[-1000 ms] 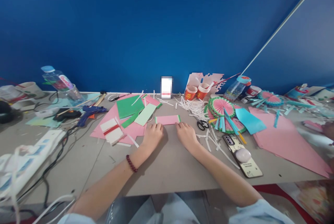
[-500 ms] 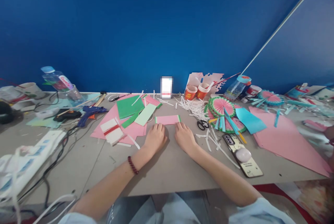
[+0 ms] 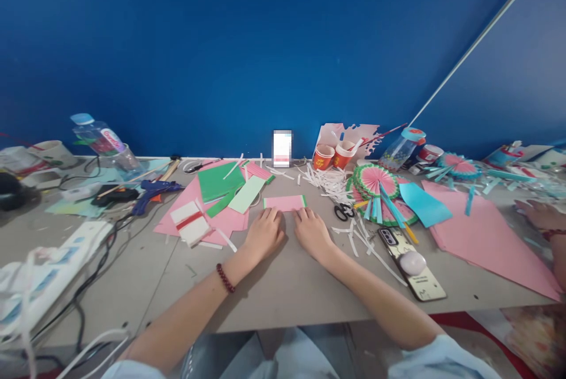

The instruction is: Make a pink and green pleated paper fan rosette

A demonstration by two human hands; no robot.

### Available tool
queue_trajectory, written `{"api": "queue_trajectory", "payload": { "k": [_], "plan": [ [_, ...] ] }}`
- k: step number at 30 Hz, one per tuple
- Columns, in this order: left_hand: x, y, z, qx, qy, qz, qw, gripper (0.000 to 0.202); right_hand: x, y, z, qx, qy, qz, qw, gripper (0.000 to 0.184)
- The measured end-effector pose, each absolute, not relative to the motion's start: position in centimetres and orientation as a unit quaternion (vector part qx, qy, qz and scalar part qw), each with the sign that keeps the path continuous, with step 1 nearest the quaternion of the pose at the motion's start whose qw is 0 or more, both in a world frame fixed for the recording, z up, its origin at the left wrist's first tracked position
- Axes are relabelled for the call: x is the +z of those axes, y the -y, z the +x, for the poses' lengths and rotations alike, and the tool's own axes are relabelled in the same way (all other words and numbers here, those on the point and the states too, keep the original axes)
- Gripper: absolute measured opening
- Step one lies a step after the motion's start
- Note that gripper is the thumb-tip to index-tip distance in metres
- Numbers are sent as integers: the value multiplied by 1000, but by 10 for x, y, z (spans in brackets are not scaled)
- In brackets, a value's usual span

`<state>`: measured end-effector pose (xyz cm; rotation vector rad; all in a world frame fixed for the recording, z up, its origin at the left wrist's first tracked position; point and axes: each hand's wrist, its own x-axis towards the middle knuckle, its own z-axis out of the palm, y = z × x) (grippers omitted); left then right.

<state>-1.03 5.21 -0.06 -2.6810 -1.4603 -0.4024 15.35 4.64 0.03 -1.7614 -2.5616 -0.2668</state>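
A small pink paper strip with green ends (image 3: 284, 202) lies flat on the grey table (image 3: 287, 284) in front of me. My left hand (image 3: 264, 233) rests on the table with its fingertips pressed on the strip's near edge, left of middle. My right hand (image 3: 312, 231) does the same right of middle. Both hands lie palm down with the fingers stretched forward and close together. A bead bracelet (image 3: 223, 278) circles my left wrist.
Green and pink paper sheets (image 3: 220, 181) and a blue glue gun (image 3: 152, 190) lie to the left. Scissors (image 3: 343, 211), folded paper fans (image 3: 375, 181), red cups (image 3: 331, 156), a phone (image 3: 411, 264) and a large pink sheet (image 3: 486, 237) lie right. Another person's hand (image 3: 542, 214) rests at the far right.
My two hands have slid closer together along the strip's near edge. Another person's hand has come into view at the far right.
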Motion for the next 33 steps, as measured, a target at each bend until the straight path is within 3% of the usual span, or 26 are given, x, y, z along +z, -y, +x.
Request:
{"api": "queue_trajectory", "payload": {
  "k": [14, 25, 33],
  "plan": [
    [-1, -52, -8, -119, 480, -868, -35, 33, -2, -47, 155, -94, 835, -542, 12, 47],
    [-5, -55, -9, -116, 480, -870, 6, 46, 4, -47, 155, -91, 835, -543, 1, 45],
    [-8, -58, -10, -116, 480, -869, 22, 44, 5, -48, 154, -82, 837, -542, 2, 44]
  ]
}}
